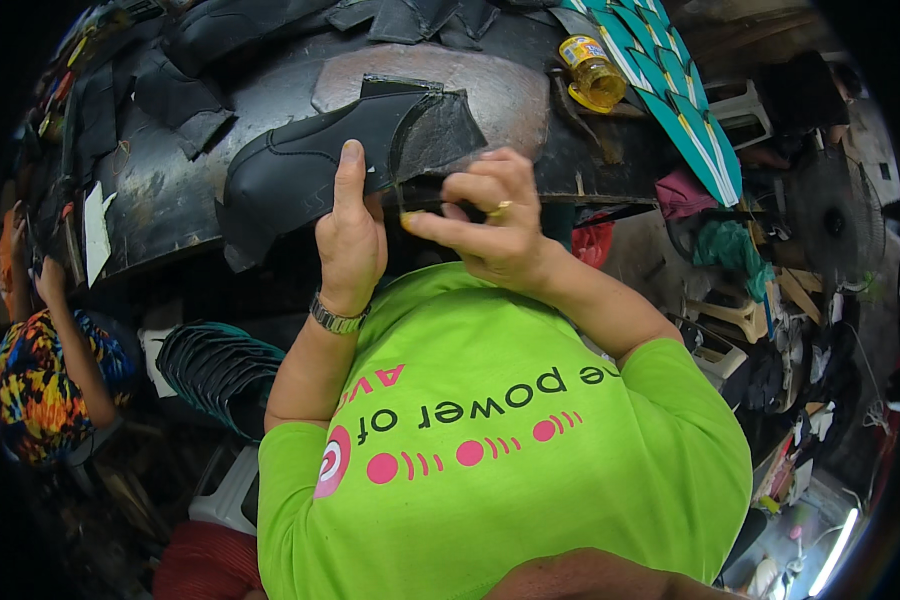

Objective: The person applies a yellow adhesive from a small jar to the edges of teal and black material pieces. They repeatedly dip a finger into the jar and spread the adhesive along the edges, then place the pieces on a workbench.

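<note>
My left hand (pixel 350 245) grips the near edge of a black shoe upper (pixel 305 165), its thumb stretched flat over the top and its other fingers hidden underneath. The smooth toe part points left, and a duller grey-black heel flap (pixel 435 135) stands at the right. Close to the near edge of that flap is my right hand (pixel 495 215), a ring on one finger. One finger reaches left with a yellow smear on its tip; the others are bent and apart from it, slightly blurred. I see nothing held in this hand.
Black shoe pieces (pixel 175 100) lie over the dark worktable (pixel 160 200). An open jar with yellow contents (pixel 595 75) lies at the right, beside a stack of teal-and-white pieces (pixel 660 90). Stacked dark pieces (pixel 215 365) sit lower left. Another person (pixel 55 375) works at far left; a fan (pixel 835 220) stands right.
</note>
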